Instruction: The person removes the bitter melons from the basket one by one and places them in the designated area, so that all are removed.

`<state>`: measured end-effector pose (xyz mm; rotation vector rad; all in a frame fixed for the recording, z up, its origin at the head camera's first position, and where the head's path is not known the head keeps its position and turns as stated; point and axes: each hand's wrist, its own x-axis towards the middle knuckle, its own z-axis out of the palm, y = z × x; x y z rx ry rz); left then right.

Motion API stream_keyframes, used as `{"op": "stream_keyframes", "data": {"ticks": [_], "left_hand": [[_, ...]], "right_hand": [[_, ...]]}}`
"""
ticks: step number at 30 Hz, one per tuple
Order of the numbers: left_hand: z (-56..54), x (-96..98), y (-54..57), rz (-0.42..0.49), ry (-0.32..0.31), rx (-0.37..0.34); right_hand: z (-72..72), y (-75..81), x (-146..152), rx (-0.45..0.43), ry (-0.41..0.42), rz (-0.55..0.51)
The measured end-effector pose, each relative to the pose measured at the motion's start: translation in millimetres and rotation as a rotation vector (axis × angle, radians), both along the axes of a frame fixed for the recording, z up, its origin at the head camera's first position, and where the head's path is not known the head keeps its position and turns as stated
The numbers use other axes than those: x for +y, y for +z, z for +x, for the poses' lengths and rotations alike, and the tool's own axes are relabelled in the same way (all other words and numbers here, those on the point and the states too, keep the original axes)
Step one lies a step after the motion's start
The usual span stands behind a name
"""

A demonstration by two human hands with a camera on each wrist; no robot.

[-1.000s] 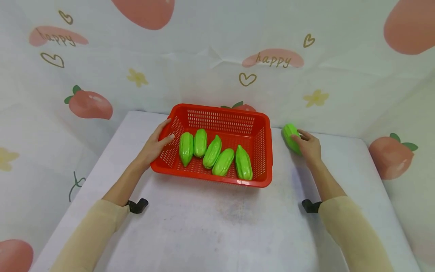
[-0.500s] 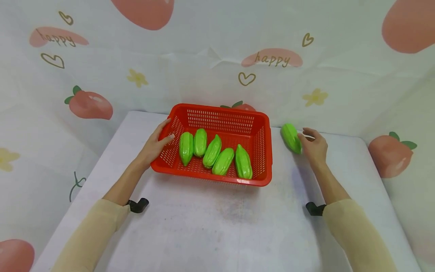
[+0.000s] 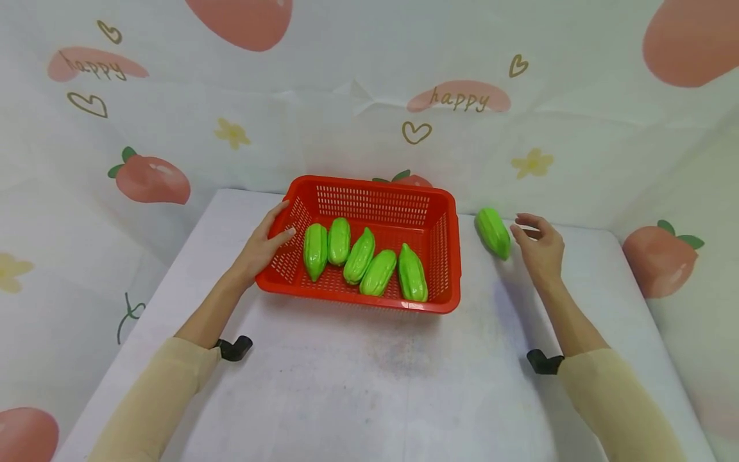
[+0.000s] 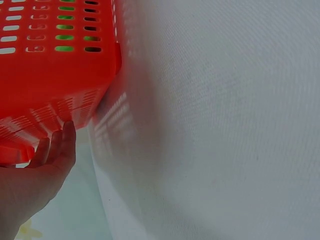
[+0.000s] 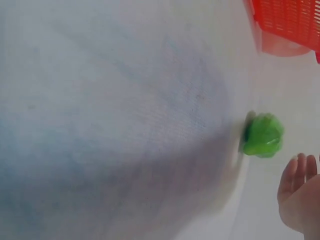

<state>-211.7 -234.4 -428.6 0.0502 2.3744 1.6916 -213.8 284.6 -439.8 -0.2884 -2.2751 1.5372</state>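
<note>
- The lone gourd [image 3: 492,232] lies on the worktop [image 3: 346,385] near its far edge, to the right of the basket and apart from it.
- Its long axis slants: blunt end away and leftward, tapered end toward the person and rightward.
- I see the right grip [image 3: 543,247] just beside it, on its right, with fingers loosely bent, thumb apart and nothing held. The gourd lies to this grip's left, and this is by far the nearer hand.
- Further left, the red basket [image 3: 398,236] holds five more gourds [image 3: 378,273].
- The left grip [image 3: 260,250] holds the basket's left side, thumb over the rim and fingers against the outside.
- Behind everything hangs a fruit-printed backdrop [image 3: 329,141].
</note>
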Motion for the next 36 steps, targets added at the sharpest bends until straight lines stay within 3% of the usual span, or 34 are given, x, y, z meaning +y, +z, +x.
{"op": "stream_keyframes", "data": {"ticks": [4,9,14,21,29,36], "left_hand": [[-1.2,0.0,-1.6,0.000,0.007,0.004],[1.8,-5.3,0.6,-0.018,0.003,0.000],[2.8,-8.8,4.2,-0.033,-0.013,0.002],[13.8,6.5,29.5,0.009,-0.026,-0.034],[-2.5,-2.0,5.6,-0.011,-0.028,-0.019],[-3.8,-1.9,1.3,0.009,-0.027,-0.028]], "right_hand": [[11.1,12.8,-4.9,0.023,0.084,-0.055],[13.7,3.8,-5.2,0.011,0.155,-0.109],[21.1,1.2,-12.1,0.028,0.198,-0.086],[38.4,27.8,-26.7,0.108,0.333,-0.164],[49.4,36.5,-37.0,0.118,0.385,-0.138],[52.7,34.5,-41.1,0.122,0.448,-0.191]]}}
